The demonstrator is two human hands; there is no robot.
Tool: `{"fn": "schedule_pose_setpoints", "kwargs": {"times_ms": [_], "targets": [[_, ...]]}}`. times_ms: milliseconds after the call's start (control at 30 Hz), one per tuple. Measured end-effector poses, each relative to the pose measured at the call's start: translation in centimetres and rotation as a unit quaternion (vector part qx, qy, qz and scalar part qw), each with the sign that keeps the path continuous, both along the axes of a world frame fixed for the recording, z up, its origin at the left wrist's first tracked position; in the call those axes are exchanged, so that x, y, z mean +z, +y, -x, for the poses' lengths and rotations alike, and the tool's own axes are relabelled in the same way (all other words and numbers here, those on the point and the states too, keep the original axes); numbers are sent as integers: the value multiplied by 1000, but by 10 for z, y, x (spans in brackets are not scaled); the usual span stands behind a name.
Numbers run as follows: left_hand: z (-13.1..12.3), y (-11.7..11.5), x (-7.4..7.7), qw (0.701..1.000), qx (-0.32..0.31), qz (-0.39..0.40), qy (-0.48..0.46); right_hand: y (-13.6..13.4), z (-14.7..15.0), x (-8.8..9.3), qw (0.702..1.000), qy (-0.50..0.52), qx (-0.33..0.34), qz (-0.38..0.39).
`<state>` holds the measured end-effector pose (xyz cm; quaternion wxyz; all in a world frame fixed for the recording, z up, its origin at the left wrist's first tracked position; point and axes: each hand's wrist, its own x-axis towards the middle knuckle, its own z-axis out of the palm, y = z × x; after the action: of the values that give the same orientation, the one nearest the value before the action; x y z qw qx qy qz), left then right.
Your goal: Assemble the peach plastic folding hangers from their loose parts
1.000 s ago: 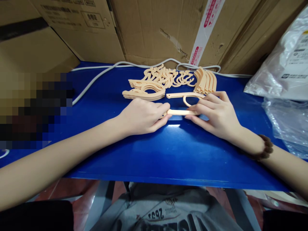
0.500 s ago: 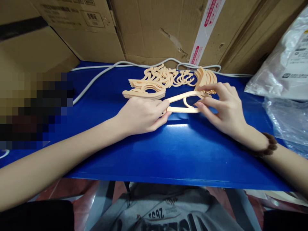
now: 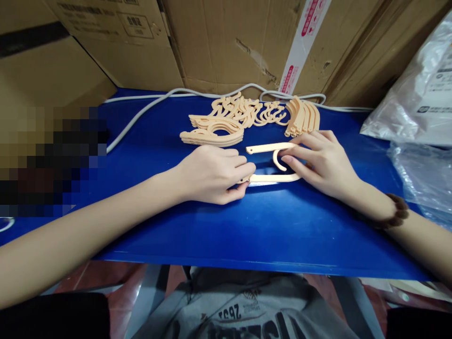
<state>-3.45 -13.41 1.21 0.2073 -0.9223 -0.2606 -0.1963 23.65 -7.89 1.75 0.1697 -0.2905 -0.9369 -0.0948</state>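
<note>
A peach plastic folding hanger (image 3: 273,178) is held between my two hands above the blue table. My left hand (image 3: 217,174) pinches the left end of its lower arm; a small piece of that end shows at the fingertips. Its upper arm has a free left end with a small hole. My right hand (image 3: 323,157) grips the right end, and a curved hook sticks out beside those fingers. Behind my left hand lies a stack of hanger pieces (image 3: 212,138). Farther back are a pile of loose hooks (image 3: 243,112) and a row of curved hanger arms (image 3: 302,115).
A white cable (image 3: 141,110) runs along the back of the blue table (image 3: 229,235). Cardboard boxes (image 3: 226,47) stand behind it. Clear plastic bags (image 3: 406,108) lie at the right. A blurred-out area covers the left side.
The hanger's arms have spread apart: the lower arm has come down toward me with my left hand, and the upper arm's left end is now free of it. My right hand has lowered slightly.
</note>
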Motion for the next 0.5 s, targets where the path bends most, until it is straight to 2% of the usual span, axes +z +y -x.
{"fn": "schedule_pose_setpoints", "kwargs": {"times_ms": [300,500], "targets": [[-3,1,5,998,-41,33,35,2,-1,-3,1000,-10,12,-3],[0,8,1,996,-32,54,58,2,0,-4,1000,-30,2,-1]]}}
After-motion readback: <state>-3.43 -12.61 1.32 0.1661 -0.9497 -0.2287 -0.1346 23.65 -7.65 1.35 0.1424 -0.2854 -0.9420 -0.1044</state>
